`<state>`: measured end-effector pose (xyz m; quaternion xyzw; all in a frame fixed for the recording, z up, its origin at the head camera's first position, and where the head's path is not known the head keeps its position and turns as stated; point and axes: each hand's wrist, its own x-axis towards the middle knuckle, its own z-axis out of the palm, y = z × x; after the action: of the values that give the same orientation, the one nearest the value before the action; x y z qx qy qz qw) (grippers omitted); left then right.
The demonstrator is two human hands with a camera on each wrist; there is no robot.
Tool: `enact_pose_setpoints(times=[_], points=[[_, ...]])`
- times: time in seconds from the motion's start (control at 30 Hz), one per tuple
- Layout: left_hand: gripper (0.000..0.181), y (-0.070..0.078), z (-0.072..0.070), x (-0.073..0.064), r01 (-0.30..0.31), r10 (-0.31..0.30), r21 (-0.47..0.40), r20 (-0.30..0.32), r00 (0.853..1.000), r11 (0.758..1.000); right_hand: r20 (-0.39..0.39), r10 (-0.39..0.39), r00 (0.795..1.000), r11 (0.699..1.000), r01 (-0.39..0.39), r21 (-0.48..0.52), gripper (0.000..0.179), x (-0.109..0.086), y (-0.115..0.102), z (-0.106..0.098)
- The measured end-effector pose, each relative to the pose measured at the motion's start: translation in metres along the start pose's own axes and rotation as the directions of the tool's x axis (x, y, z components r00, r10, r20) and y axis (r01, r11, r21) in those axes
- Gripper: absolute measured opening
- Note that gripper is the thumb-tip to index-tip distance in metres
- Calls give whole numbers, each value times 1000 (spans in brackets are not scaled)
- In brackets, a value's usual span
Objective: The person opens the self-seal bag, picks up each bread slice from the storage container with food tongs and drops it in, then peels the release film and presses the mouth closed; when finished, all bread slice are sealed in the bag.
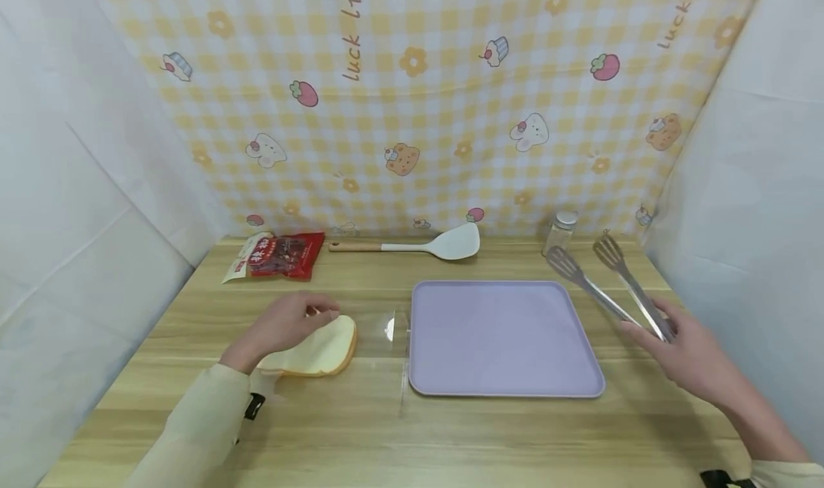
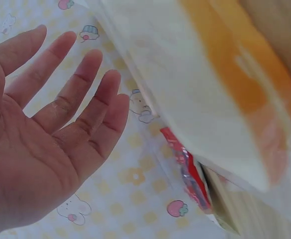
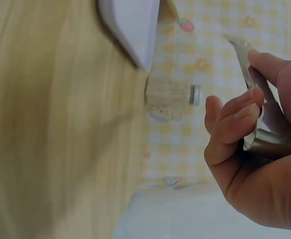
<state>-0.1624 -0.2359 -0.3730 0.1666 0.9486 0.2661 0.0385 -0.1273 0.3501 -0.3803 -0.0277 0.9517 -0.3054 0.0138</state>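
Observation:
My left hand (image 1: 291, 323) is over a slice of bread (image 1: 322, 350) at the left of the table, its fingers relaxed and holding nothing. In the left wrist view the slice (image 2: 160, 74) shows white with a brown crust, beside the loosely spread fingers (image 2: 80, 79). The bread lies in or on a clear plastic container (image 1: 380, 334), whose full shape is hard to see. At the right, my right hand (image 1: 692, 352) grips metal tongs (image 1: 634, 291) near their closed end. Their two slotted heads are apart, pointing to the back with nothing between them.
A lilac tray (image 1: 505, 338) lies right of the bread. Along the back are a red-and-white packet (image 1: 277, 255), a white spatula (image 1: 453, 243) with a wooden handle, and a small lidded jar (image 1: 560, 232). A checked cloth (image 1: 412, 116) hangs behind, with white sheets at both sides.

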Motion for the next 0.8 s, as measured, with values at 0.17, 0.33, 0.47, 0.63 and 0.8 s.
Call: enact_pose_setpoints(times=[0.17, 0.33, 0.47, 0.63, 0.8], points=[[24, 9, -3, 21, 1, -1, 18, -8, 1000, 1000, -14, 68, 998, 996, -68, -63, 84, 0, 23, 0], [30, 11, -5, 44, -5, 5, 11, 54, 999, 1000, 16, 117, 993, 988, -114, -106, 92, 4, 38, 1], [34, 8, -5, 60, 15, -12, -19, 111, 994, 1000, 15, 142, 990, 981, -139, -136, 94, 7, 45, 3], [34, 5, 5, 75, 22, -22, -1, 188, 982, 1000, 2, 158, 987, 973, -155, -170, 92, 5, 49, 6], [28, 1, 16, 86, 6, -11, 24, 230, 973, 1000, 9, 171, 985, 971, -167, -173, 92, -1, 51, 8]])
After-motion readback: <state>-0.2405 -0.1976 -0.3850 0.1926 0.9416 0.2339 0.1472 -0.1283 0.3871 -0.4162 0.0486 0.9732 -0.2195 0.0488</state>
